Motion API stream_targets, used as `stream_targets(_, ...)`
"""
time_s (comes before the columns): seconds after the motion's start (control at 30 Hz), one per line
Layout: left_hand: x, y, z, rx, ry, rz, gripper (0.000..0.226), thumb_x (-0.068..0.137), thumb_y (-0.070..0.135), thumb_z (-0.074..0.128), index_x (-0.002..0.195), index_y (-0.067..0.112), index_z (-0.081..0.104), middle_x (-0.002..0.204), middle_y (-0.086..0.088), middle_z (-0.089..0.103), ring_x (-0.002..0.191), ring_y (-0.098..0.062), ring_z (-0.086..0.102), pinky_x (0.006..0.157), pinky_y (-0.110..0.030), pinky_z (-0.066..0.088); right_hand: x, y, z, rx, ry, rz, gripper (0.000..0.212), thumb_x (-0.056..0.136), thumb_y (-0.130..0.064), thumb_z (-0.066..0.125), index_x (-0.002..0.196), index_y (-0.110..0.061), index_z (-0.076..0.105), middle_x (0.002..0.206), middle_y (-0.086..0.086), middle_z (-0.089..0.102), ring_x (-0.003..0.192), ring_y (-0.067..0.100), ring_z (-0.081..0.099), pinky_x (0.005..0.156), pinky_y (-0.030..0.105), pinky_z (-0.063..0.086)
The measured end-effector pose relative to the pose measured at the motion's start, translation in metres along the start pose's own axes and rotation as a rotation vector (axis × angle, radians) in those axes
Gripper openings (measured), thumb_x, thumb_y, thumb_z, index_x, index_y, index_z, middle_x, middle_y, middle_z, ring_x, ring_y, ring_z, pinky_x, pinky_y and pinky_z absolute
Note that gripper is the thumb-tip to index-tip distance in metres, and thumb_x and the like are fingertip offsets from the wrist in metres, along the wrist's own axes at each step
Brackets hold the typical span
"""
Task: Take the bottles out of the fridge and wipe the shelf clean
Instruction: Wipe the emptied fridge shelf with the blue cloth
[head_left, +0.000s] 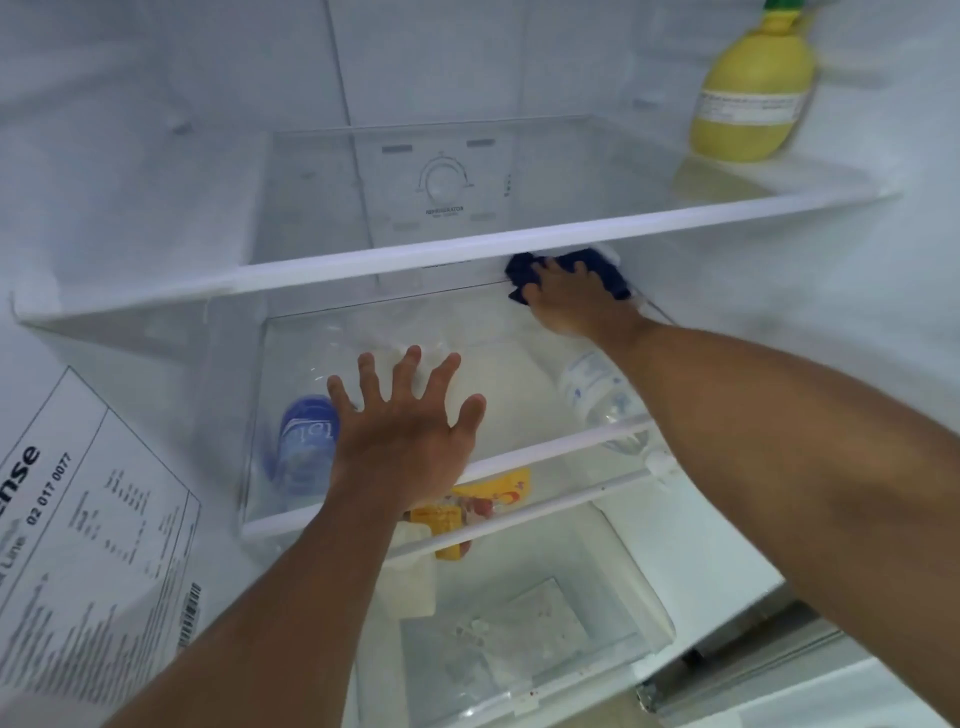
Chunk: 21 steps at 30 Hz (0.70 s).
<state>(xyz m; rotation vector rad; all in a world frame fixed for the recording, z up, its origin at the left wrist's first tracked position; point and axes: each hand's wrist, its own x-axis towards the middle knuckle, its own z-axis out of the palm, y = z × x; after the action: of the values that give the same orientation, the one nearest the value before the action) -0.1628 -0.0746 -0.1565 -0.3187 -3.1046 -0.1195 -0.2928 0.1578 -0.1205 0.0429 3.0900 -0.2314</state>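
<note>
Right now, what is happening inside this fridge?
A person is wiping the glass shelf in an open fridge. The right hand presses a dark blue cloth onto the shelf's back right corner. The left hand is held open, fingers spread, over the front of the same shelf and grips nothing. Two plastic water bottles lie below the glass, one with a blue label on the left, one clear on the right. A lemon juice bottle stands on the upper shelf.

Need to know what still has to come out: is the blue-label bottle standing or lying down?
Lying down. The blue-label bottle rests on its side on the middle shelf, beside the spread left hand.
</note>
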Motion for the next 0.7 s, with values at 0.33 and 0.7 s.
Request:
stream_targets(0.33, -0.001, 0.001, -0.001, -0.017, -0.009, -0.002, 0.081, 0.085, 0.076, -0.006, 0.161, 0.047, -0.002, 0.175, 0.005, -0.005, 0.159, -0.039, -0.008, 0.123, -0.068, -0.003, -0.019, 0.021, 0.003, 0.05, 0.008, 0.05, 0.067, 0.1, -0.05, 0.018, 0.161, -0.023, 0.014, 0.17, 0.001, 0.008, 0.154, 0.042, 0.008, 0.123, 0.055, 0.011)
stream_targets(0.7, -0.002, 0.001, -0.004, -0.012, -0.003, 0.015, 0.073, 0.095, 0.074, 0.002, 0.162, 0.046, 0.001, 0.175, 0.004, -0.005, 0.159, -0.04, -0.008, 0.123, -0.068, -0.003, -0.028, 0.048, 0.005, -0.066, -0.089, -0.022, 0.082, 0.078, -0.07, 0.004, 0.155, -0.043, 0.016, 0.17, -0.009, 0.002, 0.154, 0.039, 0.002, 0.122, 0.057, 0.006)
